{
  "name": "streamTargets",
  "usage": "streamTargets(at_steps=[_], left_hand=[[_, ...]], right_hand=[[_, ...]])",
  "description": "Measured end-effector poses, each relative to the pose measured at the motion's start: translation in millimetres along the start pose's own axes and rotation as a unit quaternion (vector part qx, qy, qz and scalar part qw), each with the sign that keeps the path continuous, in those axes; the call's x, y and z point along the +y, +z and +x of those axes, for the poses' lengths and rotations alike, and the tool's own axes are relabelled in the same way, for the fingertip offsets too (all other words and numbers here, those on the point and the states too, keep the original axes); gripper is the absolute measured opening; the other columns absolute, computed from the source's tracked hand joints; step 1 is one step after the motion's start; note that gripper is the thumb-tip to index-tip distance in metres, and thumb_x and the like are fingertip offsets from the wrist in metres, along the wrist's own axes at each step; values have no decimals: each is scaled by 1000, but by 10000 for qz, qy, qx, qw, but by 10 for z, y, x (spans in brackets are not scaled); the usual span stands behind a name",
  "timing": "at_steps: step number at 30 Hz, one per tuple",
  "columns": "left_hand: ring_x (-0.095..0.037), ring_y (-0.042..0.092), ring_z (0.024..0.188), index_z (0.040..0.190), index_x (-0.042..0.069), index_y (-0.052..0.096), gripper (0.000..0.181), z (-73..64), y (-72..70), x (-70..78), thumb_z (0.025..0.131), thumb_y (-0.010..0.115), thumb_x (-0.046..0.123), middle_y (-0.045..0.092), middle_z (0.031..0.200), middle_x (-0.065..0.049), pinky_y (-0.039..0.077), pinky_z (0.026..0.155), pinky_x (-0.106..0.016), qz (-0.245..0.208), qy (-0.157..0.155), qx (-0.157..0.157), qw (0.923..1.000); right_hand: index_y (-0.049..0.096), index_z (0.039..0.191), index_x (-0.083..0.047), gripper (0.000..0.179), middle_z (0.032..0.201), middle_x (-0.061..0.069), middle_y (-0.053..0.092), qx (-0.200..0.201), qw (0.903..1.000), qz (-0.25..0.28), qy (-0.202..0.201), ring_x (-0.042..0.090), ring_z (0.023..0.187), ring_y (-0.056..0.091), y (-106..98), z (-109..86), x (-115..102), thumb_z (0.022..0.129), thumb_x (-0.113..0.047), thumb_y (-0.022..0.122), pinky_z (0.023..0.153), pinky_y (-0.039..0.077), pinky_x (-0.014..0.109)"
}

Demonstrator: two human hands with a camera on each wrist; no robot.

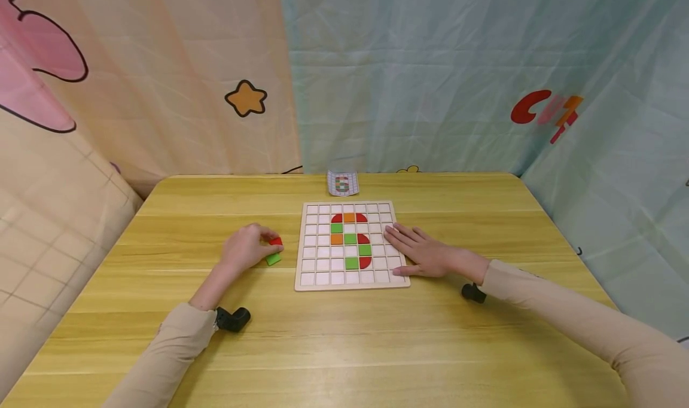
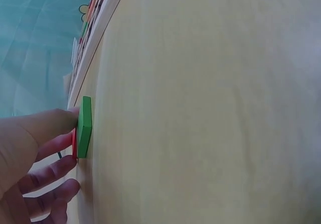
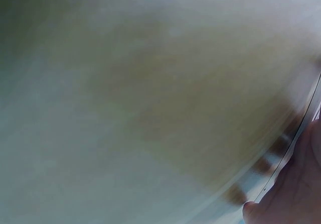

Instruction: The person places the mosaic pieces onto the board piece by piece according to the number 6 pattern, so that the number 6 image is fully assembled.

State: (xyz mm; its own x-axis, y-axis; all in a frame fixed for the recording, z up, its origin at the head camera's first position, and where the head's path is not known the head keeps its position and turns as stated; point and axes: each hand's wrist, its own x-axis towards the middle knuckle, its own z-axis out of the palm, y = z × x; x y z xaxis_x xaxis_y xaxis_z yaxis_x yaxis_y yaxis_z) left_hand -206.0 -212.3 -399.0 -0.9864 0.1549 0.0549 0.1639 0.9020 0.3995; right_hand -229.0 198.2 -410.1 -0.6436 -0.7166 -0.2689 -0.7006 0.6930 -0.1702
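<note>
Left of the board, my left hand (image 1: 246,247) pinches a red tile (image 1: 276,241) between thumb and fingers. Just in front of it is a green square tile (image 1: 274,258); in the left wrist view the green tile (image 2: 85,128) partly hides the red one (image 2: 74,144). On the wooden grid board (image 1: 317,280), several red, green and orange tiles form a curved figure, among them an orange square (image 1: 349,217) at its top and a green square (image 1: 352,263) at its bottom. My right hand (image 1: 425,253) rests with spread, straight fingers on the board's right edge.
A small printed card (image 1: 343,183) showing a similar coloured figure lies behind the board near the table's back edge. The wooden table (image 1: 344,342) reaches to printed curtains (image 1: 430,67) at the back and sides. Black wrist cameras (image 1: 234,319) sit below both wrists.
</note>
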Motion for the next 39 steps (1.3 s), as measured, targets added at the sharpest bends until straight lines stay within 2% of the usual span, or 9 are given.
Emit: streamTargets(at_steps=[9, 13, 19, 25, 30, 34, 39], left_hand=[[-24, 64, 86, 107, 9, 73, 38, 17, 14, 7, 84, 73, 38, 71, 104, -12, 38, 52, -26, 118, 74, -10, 9999], [-21, 63, 82, 107, 10, 74, 38, 22, 21, 42, 83, 73, 40, 72, 102, -10, 37, 50, -25, 72, 217, 76, 9997], [-10, 48, 58, 99, 15, 77, 33, 25, 54, 151, 80, 75, 43, 73, 91, -2, 31, 44, -25, 98, 692, 264, 9972], [-7, 50, 60, 95, 17, 76, 30, 24, 79, 282, 78, 77, 41, 72, 87, 3, 34, 49, -22, 240, 1146, 437, 9922], [-9, 55, 66, 95, 17, 77, 30, 23, 91, 416, 77, 78, 42, 73, 89, 3, 37, 52, -21, 223, 1427, 339, 9889], [-7, 53, 65, 94, 18, 77, 29, 39, 139, 501, 77, 78, 42, 72, 90, 4, 37, 52, -20, 246, 1636, 155, 9861], [-5, 49, 63, 93, 21, 77, 26, 53, 201, 598, 77, 79, 41, 68, 82, 7, 35, 51, -20, 284, 1863, 0, 9821]], right_hand=[[2, 156, -11, 87, 163, 7, -3, 30, 9999, 95, -43, 30, 150, -4, -4, -14, -14, 95, -60, 40, 117, 8, 57], [2, 156, -11, 87, 163, 7, -3, 25, 9999, 92, -34, 29, 150, -4, -8, -13, -21, 95, -60, 40, 117, 7, 57], [2, 156, -11, 87, 163, 7, -2, 33, 10000, 45, -37, 29, 150, -3, -10, -15, -22, 95, -60, 40, 117, 8, 57], [1, 156, -11, 86, 163, 7, -3, 40, 10000, 50, -49, 29, 150, -3, -4, -6, -13, 95, -60, 40, 117, 8, 57], [2, 156, -11, 87, 163, 7, -3, 68, 10000, 28, -45, 30, 150, -3, -2, -4, -5, 95, -60, 40, 117, 8, 57], [2, 156, -11, 87, 163, 7, -3, 35, 10000, 45, -32, 29, 150, -4, -18, -6, -17, 95, -59, 41, 117, 8, 57], [3, 156, -11, 87, 163, 8, -2, -20, 9999, 100, -27, 30, 150, -3, -40, -7, -32, 95, -59, 42, 117, 8, 57]])
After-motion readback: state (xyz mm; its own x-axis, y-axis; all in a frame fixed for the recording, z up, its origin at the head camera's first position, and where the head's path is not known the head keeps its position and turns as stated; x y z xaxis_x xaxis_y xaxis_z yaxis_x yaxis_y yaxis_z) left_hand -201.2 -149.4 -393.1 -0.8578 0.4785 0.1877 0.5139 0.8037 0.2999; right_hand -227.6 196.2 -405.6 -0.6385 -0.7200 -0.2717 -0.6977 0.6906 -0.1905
